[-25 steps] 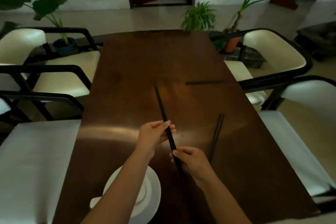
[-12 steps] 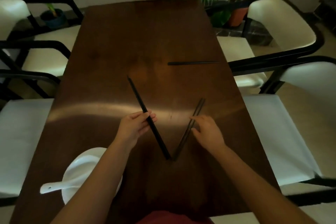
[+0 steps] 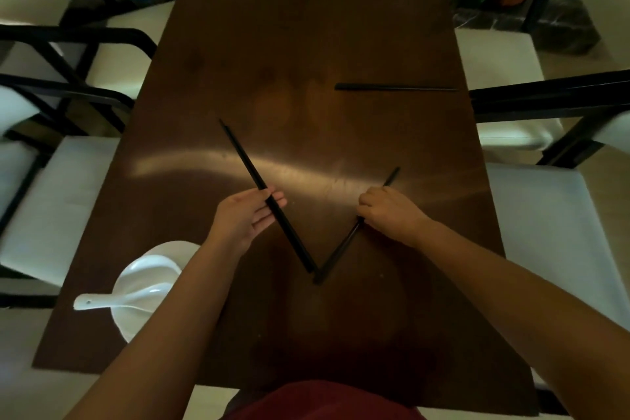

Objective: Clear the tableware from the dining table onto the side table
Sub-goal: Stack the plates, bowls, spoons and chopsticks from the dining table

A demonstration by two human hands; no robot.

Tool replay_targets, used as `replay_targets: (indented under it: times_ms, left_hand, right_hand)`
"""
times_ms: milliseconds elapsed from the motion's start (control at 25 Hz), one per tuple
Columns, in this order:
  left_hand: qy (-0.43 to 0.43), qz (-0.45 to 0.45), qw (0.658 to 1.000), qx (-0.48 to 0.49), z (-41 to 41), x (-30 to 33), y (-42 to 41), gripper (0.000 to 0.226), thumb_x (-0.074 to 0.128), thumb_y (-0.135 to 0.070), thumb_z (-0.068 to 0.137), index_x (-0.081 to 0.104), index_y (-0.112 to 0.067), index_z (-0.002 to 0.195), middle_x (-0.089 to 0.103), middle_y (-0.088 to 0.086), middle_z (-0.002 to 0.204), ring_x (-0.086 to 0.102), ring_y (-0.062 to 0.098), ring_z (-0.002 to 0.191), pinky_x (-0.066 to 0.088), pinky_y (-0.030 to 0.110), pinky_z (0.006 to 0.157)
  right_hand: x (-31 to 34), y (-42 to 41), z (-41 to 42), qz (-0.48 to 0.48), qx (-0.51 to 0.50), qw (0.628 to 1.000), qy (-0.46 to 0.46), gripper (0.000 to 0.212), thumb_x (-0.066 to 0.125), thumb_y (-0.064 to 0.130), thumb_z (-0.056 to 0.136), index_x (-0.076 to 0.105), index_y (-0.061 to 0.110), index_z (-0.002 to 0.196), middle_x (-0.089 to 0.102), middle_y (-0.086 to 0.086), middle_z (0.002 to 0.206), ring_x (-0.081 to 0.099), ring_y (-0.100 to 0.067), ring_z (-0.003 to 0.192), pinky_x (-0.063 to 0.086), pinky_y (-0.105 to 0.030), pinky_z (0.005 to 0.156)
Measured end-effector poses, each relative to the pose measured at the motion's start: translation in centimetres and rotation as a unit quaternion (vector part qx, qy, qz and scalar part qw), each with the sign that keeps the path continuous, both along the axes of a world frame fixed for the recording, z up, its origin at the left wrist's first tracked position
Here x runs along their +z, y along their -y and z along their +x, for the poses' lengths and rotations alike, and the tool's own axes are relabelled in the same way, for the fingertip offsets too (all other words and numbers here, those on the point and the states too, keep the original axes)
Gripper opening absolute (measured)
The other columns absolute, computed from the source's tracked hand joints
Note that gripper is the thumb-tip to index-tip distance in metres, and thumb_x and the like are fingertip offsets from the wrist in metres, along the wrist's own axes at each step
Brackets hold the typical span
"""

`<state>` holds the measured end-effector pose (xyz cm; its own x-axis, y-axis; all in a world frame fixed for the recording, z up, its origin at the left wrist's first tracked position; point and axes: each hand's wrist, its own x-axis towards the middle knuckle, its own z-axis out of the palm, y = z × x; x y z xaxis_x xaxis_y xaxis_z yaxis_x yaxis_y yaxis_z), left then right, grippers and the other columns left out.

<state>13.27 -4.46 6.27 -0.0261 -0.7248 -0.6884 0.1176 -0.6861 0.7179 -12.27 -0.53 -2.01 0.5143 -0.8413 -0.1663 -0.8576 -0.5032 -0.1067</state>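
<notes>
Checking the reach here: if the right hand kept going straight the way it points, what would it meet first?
The right hand points up-left across the table. Nothing lies in that line; the far chopsticks sit off to its right. Depth unclear.

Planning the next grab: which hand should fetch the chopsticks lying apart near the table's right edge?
Probably the right hand: the far chopsticks lie on its side of the dining table. The left hand would have to cross over.

No text, label, brand, number or sign can be read anywhere in the view.
</notes>
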Motion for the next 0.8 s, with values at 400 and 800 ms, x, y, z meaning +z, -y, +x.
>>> replay_targets:
  times_ms: [400,800]
  left_hand:
    - [0.009,0.013,1.0,-0.015,1.2,-1.9,-1.3,0.016,0.054,-0.012,0.09,0.062,-0.009,0.104,0.07,0.009,0.101,0.07,0.015,0.089,0.056,0.024,0.065]
    - [0.067,0.01,0.994,-0.081,1.2,-2.1,-0.3,0.022,0.055,-0.011,0.09,0.06,-0.004,0.11,0.069,0.012,0.102,0.067,0.018,0.091,0.057,0.023,0.063]
  right_hand:
    - [-0.4,-0.1,-0.7,0.033,-0.005,0.999,-0.011,0.018,0.051,0.016,0.09,0.056,0.009,0.106,0.059,-0.011,0.104,0.054,-0.026,0.092,0.044,-0.034,0.071]
    - [3.3,0.9,-2.2,0.127,-0.096,0.985,0.06,0.012,0.057,0.025,0.089,0.063,0.02,0.098,0.065,0.001,0.099,0.058,-0.019,0.097,0.035,-0.031,0.087]
